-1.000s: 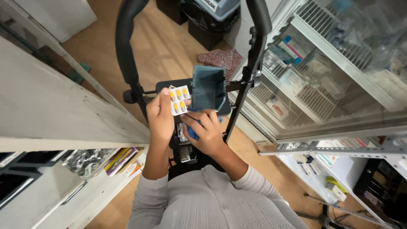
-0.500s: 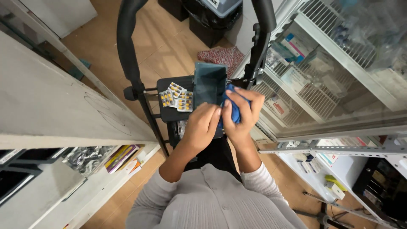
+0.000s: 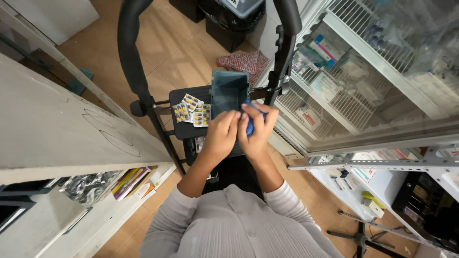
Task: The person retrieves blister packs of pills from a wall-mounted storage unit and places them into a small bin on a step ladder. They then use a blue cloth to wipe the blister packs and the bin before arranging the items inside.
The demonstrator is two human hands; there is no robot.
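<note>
- Head view: your two hands meet just near of the dark blue box point(image 3: 230, 91), which stands open on a small black tray point(image 3: 187, 130) between the two black uprights of a stand point(image 3: 131, 62).
- Your right hand point(image 3: 258, 131) curls its fingers around a small blue thing point(image 3: 249, 125); what it is cannot be told.
- Your left hand point(image 3: 221, 136) presses against the right one, fingers bent, seemingly to steady that blue thing.
- Yellow pill strips point(image 3: 192, 110) lie fanned on the tray, just left of the box, within easy reach.
- Below is a wooden floor point(image 3: 177, 52); a white counter point(image 3: 52, 129) runs on the left, and wire shelves point(image 3: 344, 71) of boxed goods on the right.
</note>
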